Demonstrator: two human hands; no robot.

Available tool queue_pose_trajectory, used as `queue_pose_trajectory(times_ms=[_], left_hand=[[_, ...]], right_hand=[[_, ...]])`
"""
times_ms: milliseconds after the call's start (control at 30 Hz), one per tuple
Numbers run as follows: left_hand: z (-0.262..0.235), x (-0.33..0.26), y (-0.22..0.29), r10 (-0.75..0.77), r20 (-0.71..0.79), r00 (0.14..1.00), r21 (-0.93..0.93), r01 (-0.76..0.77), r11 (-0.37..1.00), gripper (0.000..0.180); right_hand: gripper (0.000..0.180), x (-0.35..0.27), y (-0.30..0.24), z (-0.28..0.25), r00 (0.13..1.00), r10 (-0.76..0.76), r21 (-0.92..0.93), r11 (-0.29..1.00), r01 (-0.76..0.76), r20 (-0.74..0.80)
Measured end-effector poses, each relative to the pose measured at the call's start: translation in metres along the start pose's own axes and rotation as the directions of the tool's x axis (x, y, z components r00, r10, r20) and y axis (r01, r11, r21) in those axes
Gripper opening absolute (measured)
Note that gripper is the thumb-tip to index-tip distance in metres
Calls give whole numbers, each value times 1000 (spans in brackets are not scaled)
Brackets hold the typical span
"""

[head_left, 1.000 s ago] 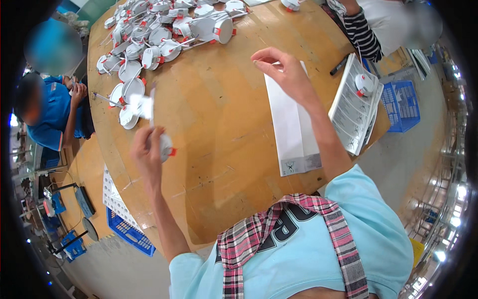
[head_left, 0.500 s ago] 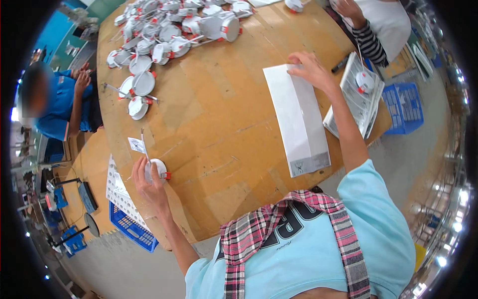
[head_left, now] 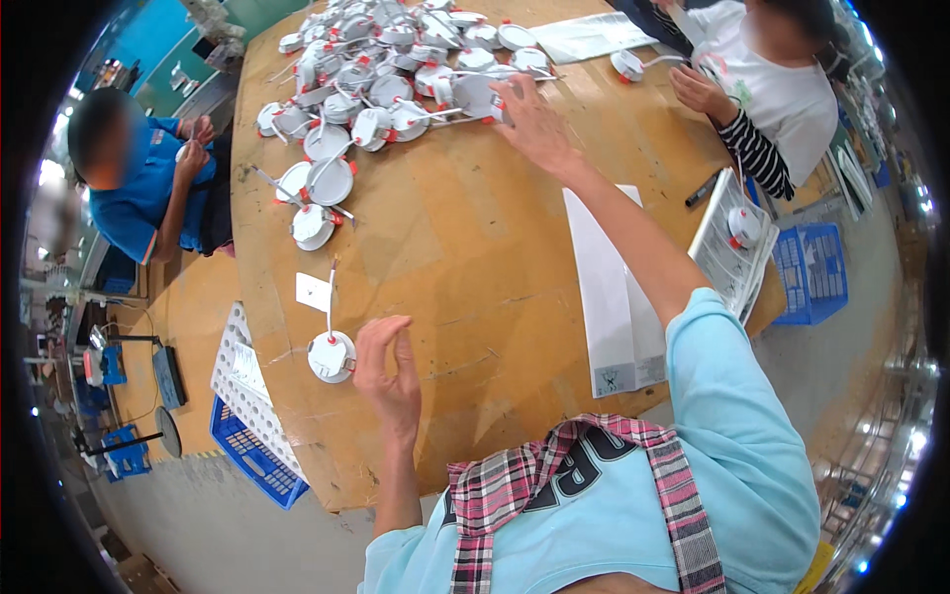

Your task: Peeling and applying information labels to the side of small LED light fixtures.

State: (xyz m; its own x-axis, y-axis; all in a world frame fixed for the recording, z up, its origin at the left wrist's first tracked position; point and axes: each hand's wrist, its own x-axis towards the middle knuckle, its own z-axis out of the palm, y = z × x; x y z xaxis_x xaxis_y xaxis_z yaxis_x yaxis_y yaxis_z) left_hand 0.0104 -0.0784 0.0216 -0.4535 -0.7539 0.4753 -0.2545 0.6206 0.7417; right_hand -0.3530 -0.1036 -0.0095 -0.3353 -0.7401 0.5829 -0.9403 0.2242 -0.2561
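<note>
My left hand (head_left: pixel 391 374) hovers just right of a round white downlight (head_left: pixel 332 356), its bent fingers apart from the thumb and nothing between them. From that downlight a cable runs up with a white paper tag (head_left: pixel 314 291) on it. My right hand (head_left: pixel 536 127) reaches forward with fingers spread, at the right rim of a larger white downlight (head_left: pixel 472 96) on the near edge of the pile. Its fingertips overlap the rim; a firm hold does not show. Under my right forearm lies a flat white paper sleeve (head_left: pixel 606 297) with a grey printed end.
A heap of white downlights (head_left: pixel 391 89) with red clips covers the table's far left. Stacked white trays (head_left: pixel 737 257), a black marker (head_left: pixel 705 188) and a blue basket (head_left: pixel 811 272) are at right. Another blue basket (head_left: pixel 252 450) stands lower left. Two people sit at the table.
My right hand has left the paper sleeve and moved forward and left to the pile. My left hand has let go of the tagged downlight and shifted right. The view has moved slightly.
</note>
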Motion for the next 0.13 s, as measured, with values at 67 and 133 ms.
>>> queue_pose_trajectory(times_ms=[67, 133], left_hand=[[1, -1, -2, -54, 71, 996, -70, 59, 996, 11], [1, -2, -2, -97, 106, 990, -110, 109, 988, 10]], right_hand=[[63, 2, 8, 6, 991, 89, 46, 994, -94, 99], [64, 2, 12, 3, 984, 120, 123, 983, -136, 129]])
